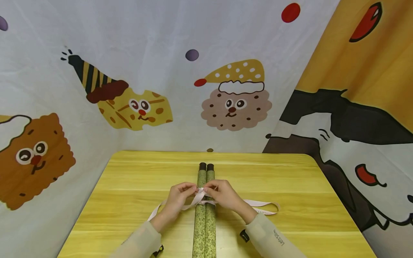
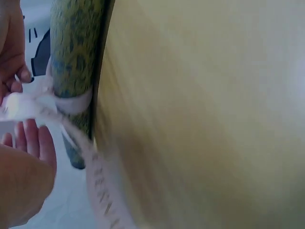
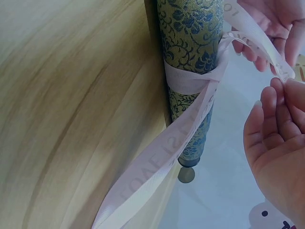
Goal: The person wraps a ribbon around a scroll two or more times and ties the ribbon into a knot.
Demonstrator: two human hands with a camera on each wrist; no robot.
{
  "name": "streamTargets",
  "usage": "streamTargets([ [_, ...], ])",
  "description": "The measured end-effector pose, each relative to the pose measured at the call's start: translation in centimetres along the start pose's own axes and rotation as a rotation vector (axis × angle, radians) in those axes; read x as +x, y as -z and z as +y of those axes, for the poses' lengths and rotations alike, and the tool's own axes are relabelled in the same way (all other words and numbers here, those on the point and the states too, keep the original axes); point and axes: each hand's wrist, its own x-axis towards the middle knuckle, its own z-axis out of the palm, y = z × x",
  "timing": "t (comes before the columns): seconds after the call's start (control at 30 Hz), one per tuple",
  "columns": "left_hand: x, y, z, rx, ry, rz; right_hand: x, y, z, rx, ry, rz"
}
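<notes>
Two long rods (image 1: 201,229) covered in green floral-patterned fabric lie side by side on the table, black caps at their far ends. A pale pink ribbon (image 1: 209,202) with printed lettering passes round both. Above the rods, my left hand (image 1: 174,199) pinches part of the ribbon between thumb and index finger. From the other side my right hand (image 1: 226,195) pinches the ribbon close to the left fingertips. The right wrist view shows the right hand's (image 3: 281,138) thumb and forefinger meeting on a ribbon fold. In the left wrist view the left thumb is hidden.
The wooden table (image 1: 129,172) has rounded far corners. A loose ribbon loop (image 1: 266,208) lies right of the rods, and another length trails left beneath the left wrist. Cartoon-printed cloth (image 1: 155,43) hangs behind the table. A small black object (image 1: 244,235) shows by the right sleeve.
</notes>
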Motion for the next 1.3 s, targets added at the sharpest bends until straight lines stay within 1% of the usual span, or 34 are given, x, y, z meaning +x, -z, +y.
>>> streamTargets([
  [0.07,0.3,0.4,0.2,0.083,-0.043,-0.011,0.0,0.0,0.0,-0.012,0.000,0.005],
  [0.2,1.1,1.2,0.1,0.341,-0.125,-0.046,0.0,0.0,0.2,-0.011,-0.008,0.001],
  [0.37,1.8,1.8,-0.7,0.653,-0.194,-0.156,-0.1,-0.2,0.3,0.005,-0.003,-0.001],
  [0.47,2.3,2.0,-1.2,0.823,-0.278,-0.210,-0.2,-0.3,0.2,0.016,-0.002,-0.003],
  [0.57,2.7,2.0,-1.5,0.945,-0.374,-0.224,-0.2,-0.3,0.2,0.018,0.000,-0.006],
  [0.67,3.0,2.0,-1.6,1.020,-0.440,-0.220,-0.2,-0.3,0.1,0.010,0.001,-0.005],
  [0.7,3.0,2.0,-1.6,1.038,-0.449,-0.217,-0.2,-0.3,0.1,0.007,0.002,-0.005],
  [0.73,3.1,2.0,-1.6,1.045,-0.445,-0.213,-0.2,-0.3,0.1,0.005,0.002,-0.004],
  [0.9,2.8,2.3,-1.2,1.010,-0.345,-0.175,-0.2,-0.3,0.2,-0.002,0.002,0.001],
  [0.97,2.5,2.6,-1.0,0.980,-0.312,-0.155,-0.2,-0.3,0.2,-0.006,-0.002,0.004],
  [1.07,1.8,3.3,-0.6,0.932,-0.280,-0.129,-0.2,-0.3,0.3,-0.008,-0.008,0.010],
  [1.23,0.5,4.4,0.0,0.829,-0.254,-0.104,-0.2,-0.1,0.4,-0.017,-0.019,0.022],
  [1.3,0.0,4.8,0.3,0.795,-0.258,-0.091,-0.2,-0.1,0.4,-0.020,-0.025,0.025],
])
